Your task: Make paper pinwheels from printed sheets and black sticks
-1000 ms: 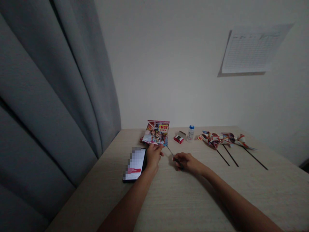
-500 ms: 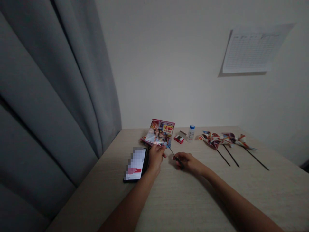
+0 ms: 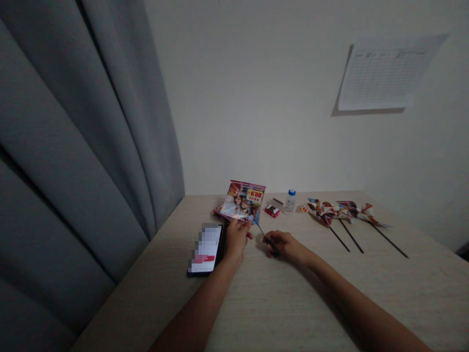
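My left hand (image 3: 237,239) is closed on the lower edge of a glossy printed paper sheet (image 3: 242,200), covered in colourful pictures with a yellow price patch. The sheet is tilted up over more printed paper (image 3: 217,212). My right hand (image 3: 287,244) grips dark-handled scissors (image 3: 270,244), their thin blades pointing up and left. The tip meets the sheet's lower right edge beside my left fingers; whether it has cut in there, I cannot tell. Just left of my left hand, a phone (image 3: 207,249) with a lit, partly blurred screen lies on the table.
Behind my right hand are a small red box (image 3: 272,210) and a white bottle (image 3: 290,201) with a blue cap. Several paper pinwheels (image 3: 326,213) on dark sticks lie at right. A grey curtain (image 3: 146,146) borders the table (image 3: 264,303) on the left; a wall stands behind.
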Tool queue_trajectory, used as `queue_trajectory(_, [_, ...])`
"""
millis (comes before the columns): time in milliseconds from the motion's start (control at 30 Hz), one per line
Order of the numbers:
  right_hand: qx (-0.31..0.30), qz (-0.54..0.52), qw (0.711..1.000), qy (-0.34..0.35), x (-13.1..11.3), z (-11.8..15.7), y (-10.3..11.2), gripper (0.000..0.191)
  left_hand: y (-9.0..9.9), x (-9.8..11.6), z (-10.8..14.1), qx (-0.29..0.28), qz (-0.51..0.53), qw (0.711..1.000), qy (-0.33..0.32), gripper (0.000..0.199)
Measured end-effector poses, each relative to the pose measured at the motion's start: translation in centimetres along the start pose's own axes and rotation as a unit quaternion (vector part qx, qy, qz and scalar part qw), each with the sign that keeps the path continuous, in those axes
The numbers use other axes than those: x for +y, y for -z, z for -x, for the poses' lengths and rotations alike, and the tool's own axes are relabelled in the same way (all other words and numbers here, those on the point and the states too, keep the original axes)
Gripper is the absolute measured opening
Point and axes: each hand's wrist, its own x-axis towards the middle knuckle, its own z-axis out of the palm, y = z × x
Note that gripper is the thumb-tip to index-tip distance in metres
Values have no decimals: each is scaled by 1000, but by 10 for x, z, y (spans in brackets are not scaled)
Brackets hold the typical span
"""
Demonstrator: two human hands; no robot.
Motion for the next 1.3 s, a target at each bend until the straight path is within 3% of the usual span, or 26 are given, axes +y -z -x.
queue_trajectory(800, [5,26,1000,13,3,-1,-1,25,1,1,-1,2,13,1000,11,32])
queue_trajectory(1033, [4,4,1000,4,-2,1,1,33,-1,1,0,-20,6,1000,4,33])
queue_trajectory(1300, [16,20,1000,10,1,-1,0,28,-2,1,2,-26,10,1000,-1,35])
